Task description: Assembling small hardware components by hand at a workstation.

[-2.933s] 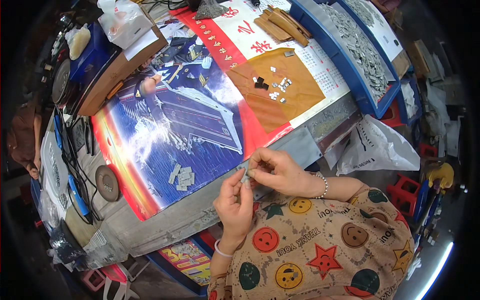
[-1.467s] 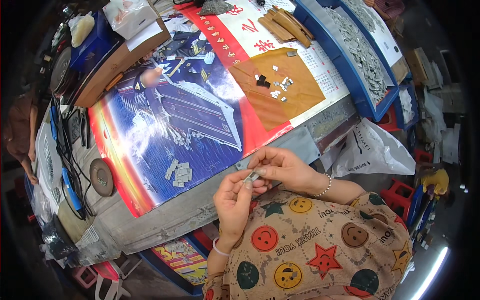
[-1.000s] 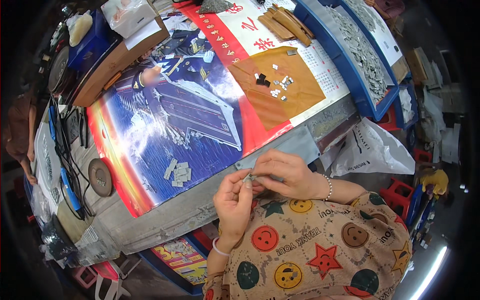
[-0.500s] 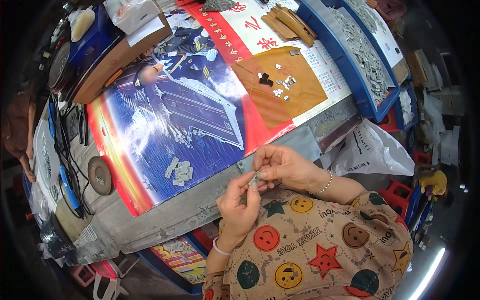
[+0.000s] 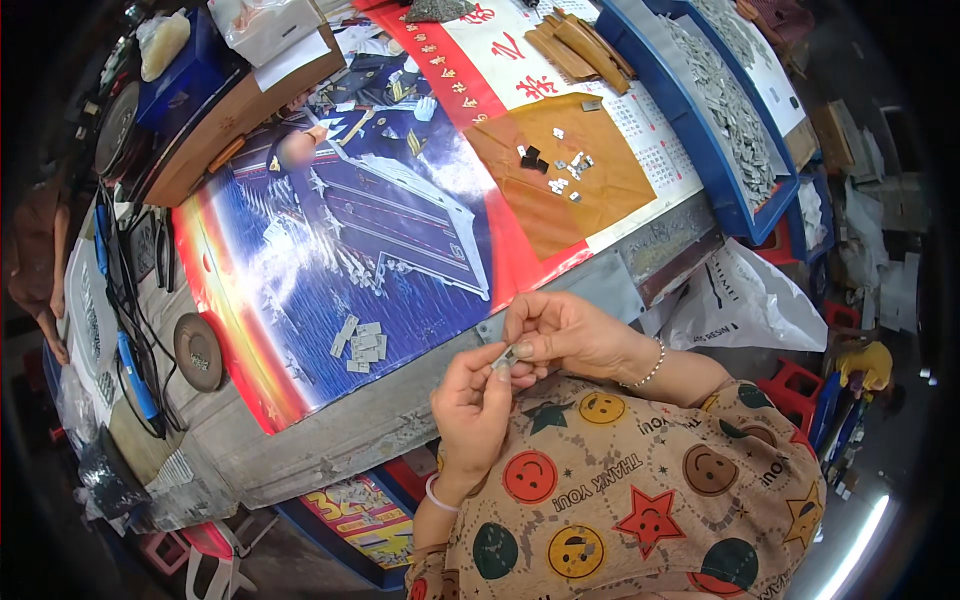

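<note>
Close together at the table's front edge, my left hand [image 5: 474, 405] and my right hand [image 5: 562, 333] pinch a small grey flat piece [image 5: 508, 356] between thumbs and fingertips. Most of that piece is hidden by the fingers, so its exact kind cannot be made out. To the left, on a poster [image 5: 300, 290] with a ship picture, lies a loose group of small grey rectangular pieces [image 5: 366, 343]. Beyond my hands, an amber sheet [image 5: 530, 215] bears several tiny white and silver parts [image 5: 570, 170] and a few black ones [image 5: 533, 158].
A long blue tray [image 5: 735, 190] full of small grey parts stands at the right. Brown curved strips [image 5: 575, 50] lie at the back. A round brown dish [image 5: 200, 352], cables and a blue-handled tool [image 5: 138, 380] are at the left. A white plastic bag [image 5: 750, 305] hangs right of the table.
My left hand has shifted very slightly to the left. Both hands keep their pinch on the small grey piece; the things on the table stay put.
</note>
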{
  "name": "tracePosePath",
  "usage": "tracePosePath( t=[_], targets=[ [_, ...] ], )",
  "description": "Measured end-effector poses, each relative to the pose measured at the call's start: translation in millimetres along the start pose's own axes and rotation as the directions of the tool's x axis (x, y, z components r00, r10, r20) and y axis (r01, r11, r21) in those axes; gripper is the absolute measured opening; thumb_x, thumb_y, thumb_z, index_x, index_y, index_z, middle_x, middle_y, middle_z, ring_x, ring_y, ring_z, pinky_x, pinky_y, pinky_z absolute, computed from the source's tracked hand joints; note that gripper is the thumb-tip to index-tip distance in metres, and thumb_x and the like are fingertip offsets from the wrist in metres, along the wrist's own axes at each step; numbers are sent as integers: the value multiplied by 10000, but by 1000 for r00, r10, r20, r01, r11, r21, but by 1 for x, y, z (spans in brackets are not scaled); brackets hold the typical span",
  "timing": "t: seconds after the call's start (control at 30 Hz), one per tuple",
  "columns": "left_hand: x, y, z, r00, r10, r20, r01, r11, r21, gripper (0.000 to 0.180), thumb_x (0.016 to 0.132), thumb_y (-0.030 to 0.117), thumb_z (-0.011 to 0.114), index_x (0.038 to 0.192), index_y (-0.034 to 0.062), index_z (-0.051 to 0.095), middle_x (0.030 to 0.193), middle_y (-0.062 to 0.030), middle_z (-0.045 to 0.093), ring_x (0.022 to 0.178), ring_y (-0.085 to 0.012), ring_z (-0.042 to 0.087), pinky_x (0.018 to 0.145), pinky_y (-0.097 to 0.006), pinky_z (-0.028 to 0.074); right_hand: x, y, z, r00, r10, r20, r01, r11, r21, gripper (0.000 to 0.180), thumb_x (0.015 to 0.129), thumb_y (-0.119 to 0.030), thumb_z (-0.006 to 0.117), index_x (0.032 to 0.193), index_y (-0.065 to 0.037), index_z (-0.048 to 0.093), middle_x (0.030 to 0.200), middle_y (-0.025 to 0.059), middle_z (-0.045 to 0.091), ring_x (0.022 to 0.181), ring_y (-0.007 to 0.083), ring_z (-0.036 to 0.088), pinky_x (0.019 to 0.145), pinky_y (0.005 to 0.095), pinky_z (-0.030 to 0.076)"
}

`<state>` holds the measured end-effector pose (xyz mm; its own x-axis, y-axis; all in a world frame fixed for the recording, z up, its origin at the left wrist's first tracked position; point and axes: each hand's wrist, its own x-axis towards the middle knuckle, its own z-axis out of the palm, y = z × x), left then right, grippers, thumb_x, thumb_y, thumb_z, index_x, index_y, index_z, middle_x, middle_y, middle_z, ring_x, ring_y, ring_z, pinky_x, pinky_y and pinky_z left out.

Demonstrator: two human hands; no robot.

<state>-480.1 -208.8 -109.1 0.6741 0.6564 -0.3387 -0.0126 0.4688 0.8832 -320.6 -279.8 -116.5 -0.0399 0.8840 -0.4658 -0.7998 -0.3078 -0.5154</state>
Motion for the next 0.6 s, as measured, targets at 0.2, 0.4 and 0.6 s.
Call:
tracePosePath(
  t=[0.2,0.4,0.6],
  targets=[
    [1,3,-3,999,-39,3,39,999,-8,171,936,-33,493,1091,-93,536,870,-141,678,758,-153,664,711,-248,548,-2,-1,-3,1000,-13,13,13,1000,-6,152,895,-75,636,1012,-19,556,888,39,607,755,79,584,635,193,458],
    [2,1,-2,999,-34,41,34,999,0,174,938,-32,494,1099,-87,532,874,-137,678,757,-151,663,710,-245,544,-5,0,-3,994,-110,2,108,971,-214,122,913,-63,604,1018,-25,556,907,19,591,797,61,578,661,195,466],
    [1,-4,-3,997,-68,49,66,997,26,183,940,-19,498,1109,-82,528,889,-133,680,781,-148,664,720,-244,538,-10,2,6,977,-200,-67,158,904,-398,108,917,-27,577,1018,-3,547,917,23,579,817,52,573,696,199,486]
  ],
)
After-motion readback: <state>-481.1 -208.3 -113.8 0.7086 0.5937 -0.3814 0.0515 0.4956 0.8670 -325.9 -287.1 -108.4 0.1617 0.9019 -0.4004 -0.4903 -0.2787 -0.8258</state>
